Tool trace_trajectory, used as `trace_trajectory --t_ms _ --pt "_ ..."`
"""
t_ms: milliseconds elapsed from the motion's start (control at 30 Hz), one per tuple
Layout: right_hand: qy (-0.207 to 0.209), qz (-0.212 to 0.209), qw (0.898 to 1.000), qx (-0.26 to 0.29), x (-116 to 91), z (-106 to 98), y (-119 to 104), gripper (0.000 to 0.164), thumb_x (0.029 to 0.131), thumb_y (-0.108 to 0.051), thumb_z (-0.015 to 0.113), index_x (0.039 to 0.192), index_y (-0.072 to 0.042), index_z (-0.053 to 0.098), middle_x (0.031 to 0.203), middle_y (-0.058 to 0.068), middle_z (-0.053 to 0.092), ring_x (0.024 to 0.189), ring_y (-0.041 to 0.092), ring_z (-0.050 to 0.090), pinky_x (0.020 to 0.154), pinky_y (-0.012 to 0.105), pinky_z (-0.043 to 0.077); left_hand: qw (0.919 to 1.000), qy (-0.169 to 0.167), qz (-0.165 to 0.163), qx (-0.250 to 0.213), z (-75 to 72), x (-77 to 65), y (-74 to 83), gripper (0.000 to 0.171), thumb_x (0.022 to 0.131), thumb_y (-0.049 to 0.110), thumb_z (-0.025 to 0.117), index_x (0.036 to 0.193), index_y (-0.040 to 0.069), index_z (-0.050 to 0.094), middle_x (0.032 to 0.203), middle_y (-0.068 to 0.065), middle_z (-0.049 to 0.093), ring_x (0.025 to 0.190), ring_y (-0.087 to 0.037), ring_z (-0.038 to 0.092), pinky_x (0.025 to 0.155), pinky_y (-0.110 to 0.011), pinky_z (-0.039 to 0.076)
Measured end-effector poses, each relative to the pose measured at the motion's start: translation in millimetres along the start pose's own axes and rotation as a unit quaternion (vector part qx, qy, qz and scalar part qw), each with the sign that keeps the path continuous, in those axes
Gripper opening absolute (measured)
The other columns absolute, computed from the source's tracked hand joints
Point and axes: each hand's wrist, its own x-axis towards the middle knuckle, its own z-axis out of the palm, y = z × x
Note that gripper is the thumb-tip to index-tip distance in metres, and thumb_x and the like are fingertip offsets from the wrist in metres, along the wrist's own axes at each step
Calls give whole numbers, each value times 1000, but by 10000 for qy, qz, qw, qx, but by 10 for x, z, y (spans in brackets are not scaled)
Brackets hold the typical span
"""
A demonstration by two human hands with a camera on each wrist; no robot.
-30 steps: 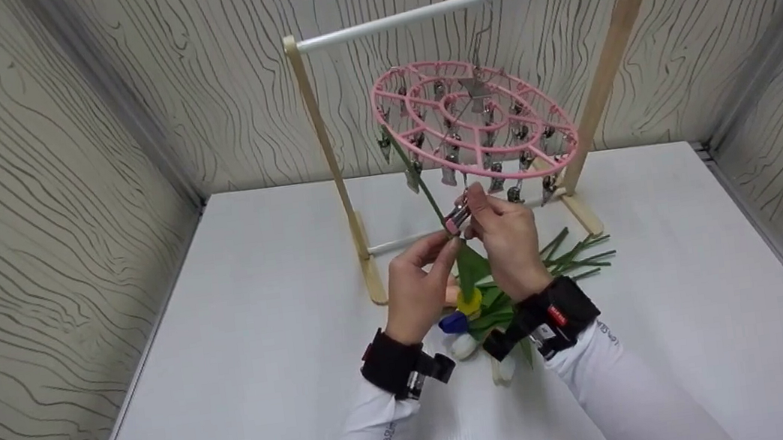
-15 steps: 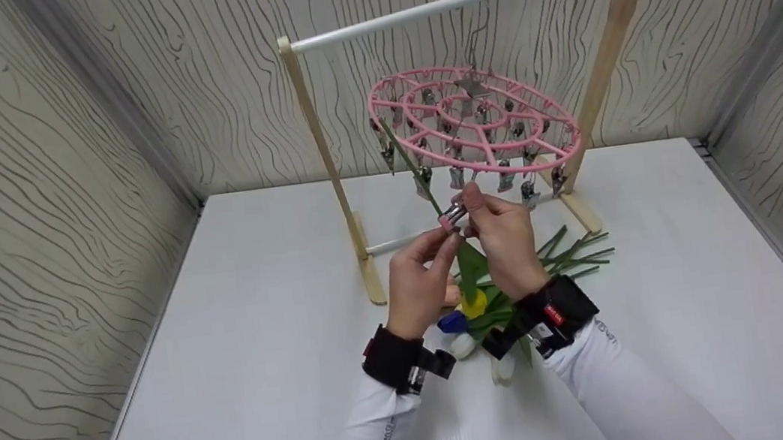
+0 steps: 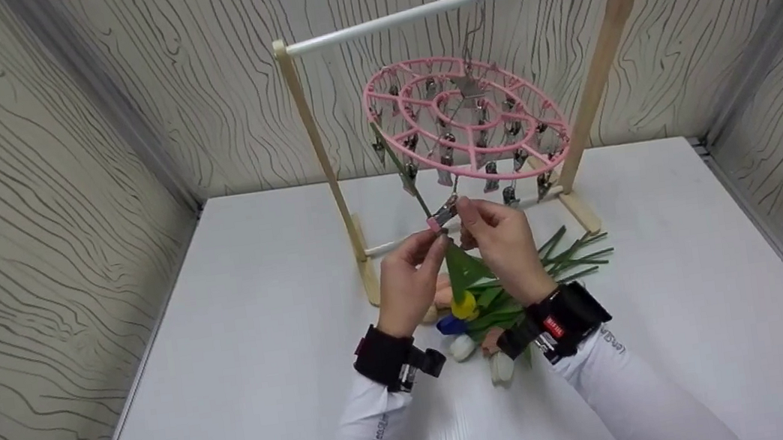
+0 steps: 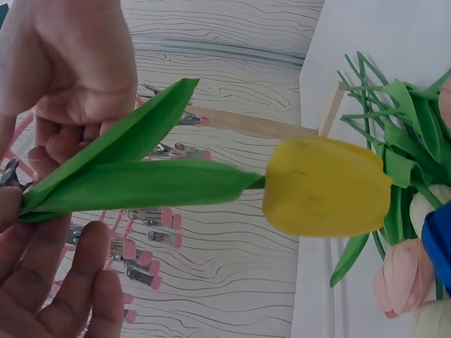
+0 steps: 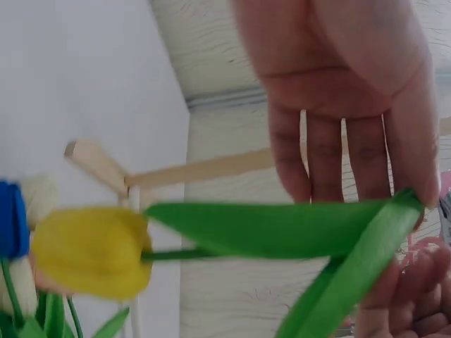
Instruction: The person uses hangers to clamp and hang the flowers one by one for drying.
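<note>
A yellow tulip (image 3: 463, 307) hangs head down, its green leaves (image 4: 155, 186) spread below the hands and its stem slanting up left towards the hanger's rim. My left hand (image 3: 403, 279) pinches the tulip's stem just above the leaves. With thumb and fingers, my right hand (image 3: 504, 243) holds a metal clip (image 3: 445, 213) with pink tips, which lies against the stem. Whether the clip's tips grip the stem is too small to tell. The clip hangs from a tilted pink round hanger (image 3: 529, 174) with several similar clips. In the right wrist view, the leaves cover part of the fingers.
A wooden stand with a white top rail (image 3: 395, 18) carries the hanger by its hook. On the white table (image 3: 243, 360), beneath the hands, lies a bunch of tulips with pink, white (image 3: 502, 368) and blue (image 3: 452, 325) heads, their green stems (image 3: 585, 255) pointing right.
Both hands have shifted slightly left with the tulip and the clip. The clip lies flatter than before, and the hanger has swung a little. Each hand keeps its hold.
</note>
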Motion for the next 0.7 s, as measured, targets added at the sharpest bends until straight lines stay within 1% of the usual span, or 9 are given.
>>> trace_trajectory --t_ms 67,100,167,200,300,367,500,567,700 --pt "6 -42 9994 -356 -38 -35 13 33 109 -33 60 106 -4 76 80 5 62 82 15 66 83 30 60 10000 25 -20 9 -9 19 -28 27 105 20 66 124 3 76 113 -14 80 98 -24 75 85 -28 59" --pt "-1 -62 9985 -538 -62 -56 24 32 108 -33 61 108 -5 77 83 6 65 84 15 67 84 31 60 10000 39 -16 14 -13 31 -46 27 105 20 66 124 2 75 113 -14 80 97 -25 75 86 -28 59" --pt "34 -161 9957 -911 -105 -104 47 30 108 -32 62 117 -8 79 88 8 69 85 14 68 82 28 59 10000 76 -25 21 -21 58 -81 27 105 19 67 123 1 75 113 -16 80 97 -25 76 87 -30 61" --pt "46 -232 9938 -1083 -129 -130 59 29 108 -31 63 117 -9 79 89 9 70 86 15 69 80 27 58 10000 89 -19 18 -25 73 -101 27 105 19 67 123 0 75 112 -17 80 97 -26 76 87 -31 61" --pt "78 -449 9880 -1473 -196 -221 92 26 107 -28 64 113 -10 80 90 12 72 85 18 68 75 23 52 9999 127 -28 25 -46 121 -150 27 105 18 67 122 -2 75 112 -18 80 97 -27 76 87 -32 62" --pt "82 -561 9858 -1580 -237 -285 106 24 107 -26 65 110 -9 81 88 13 72 83 19 67 73 21 49 9999 147 -49 43 -67 151 -176 26 104 17 67 121 -2 75 112 -18 80 96 -26 76 86 -29 61" --pt "97 -702 9824 -1729 -317 -432 132 20 106 -21 66 111 -8 81 88 11 72 78 12 66 71 18 50 9998 160 -113 2 -120 213 -213 25 104 15 67 120 -3 75 112 -20 79 95 -25 75 84 -27 59" --pt "125 -794 9800 -1820 -349 -510 151 19 105 -19 67 111 -8 81 88 10 72 76 7 65 70 17 50 9997 156 -188 -36 -149 242 -220 24 104 14 67 120 -3 75 114 -21 79 97 -26 75 87 -30 60" --pt "211 -895 9779 -1878 -398 -667 219 17 104 -15 67 109 -6 82 82 8 70 72 7 63 67 16 49 9990 142 -408 -72 -205 295 -257 25 105 13 65 122 -3 74 117 -21 78 102 -28 75 95 -38 62"
